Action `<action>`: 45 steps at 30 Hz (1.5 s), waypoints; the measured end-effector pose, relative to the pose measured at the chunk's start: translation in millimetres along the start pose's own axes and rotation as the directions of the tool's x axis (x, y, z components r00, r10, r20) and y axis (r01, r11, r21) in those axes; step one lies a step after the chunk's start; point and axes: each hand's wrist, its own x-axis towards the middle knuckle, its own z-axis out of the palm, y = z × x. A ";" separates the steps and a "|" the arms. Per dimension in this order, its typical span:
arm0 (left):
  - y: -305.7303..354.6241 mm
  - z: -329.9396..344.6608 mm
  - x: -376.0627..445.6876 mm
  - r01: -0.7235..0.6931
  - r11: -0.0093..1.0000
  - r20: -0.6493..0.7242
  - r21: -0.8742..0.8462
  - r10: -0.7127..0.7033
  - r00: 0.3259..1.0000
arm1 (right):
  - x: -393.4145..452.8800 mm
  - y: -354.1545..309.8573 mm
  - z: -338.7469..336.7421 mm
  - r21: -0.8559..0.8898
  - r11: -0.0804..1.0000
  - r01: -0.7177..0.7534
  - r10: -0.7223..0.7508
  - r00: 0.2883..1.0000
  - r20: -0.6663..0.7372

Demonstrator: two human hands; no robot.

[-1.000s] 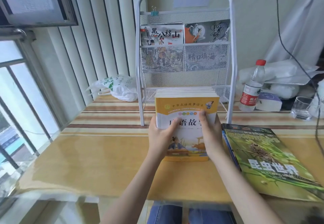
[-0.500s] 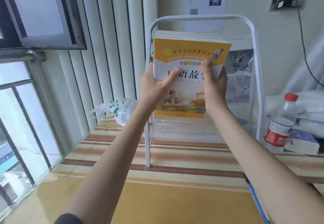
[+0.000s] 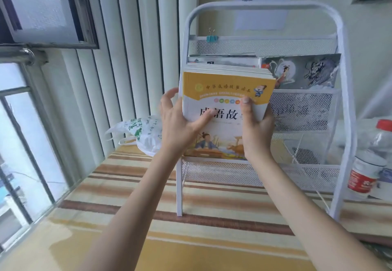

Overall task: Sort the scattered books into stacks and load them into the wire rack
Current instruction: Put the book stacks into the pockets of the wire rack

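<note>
A stack of yellow-and-white books (image 3: 227, 92) stands upright at the left side of the white wire rack (image 3: 345, 101), its bottom edge at the rim of a lower mesh shelf. My left hand (image 3: 180, 124) holds the stack's left edge, thumb across the cover and fingers spread behind. My right hand (image 3: 254, 130) grips the right side, thumb on the cover. The rack's upper shelf holds a grey illustrated book (image 3: 301, 71) and another book (image 3: 222, 59) mostly hidden behind the stack.
The rack stands on a striped table (image 3: 148, 203) against the wall. A white plastic bag (image 3: 137, 133) lies left of it. A red-capped bottle (image 3: 369, 164) stands to the right. A window and vertical blinds fill the left.
Both hands lifted the stack from the table up in front of the rack, then lowered it to the lower shelf's rim. The camera tilted up and moved closer.
</note>
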 end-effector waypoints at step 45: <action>-5.8 -20.6 3.2 -0.243 0.842 0.021 0.483 0.265 0.964 | 26.7 -23.0 -0.5 -0.746 0.269 0.609 -0.331 0.786 0.522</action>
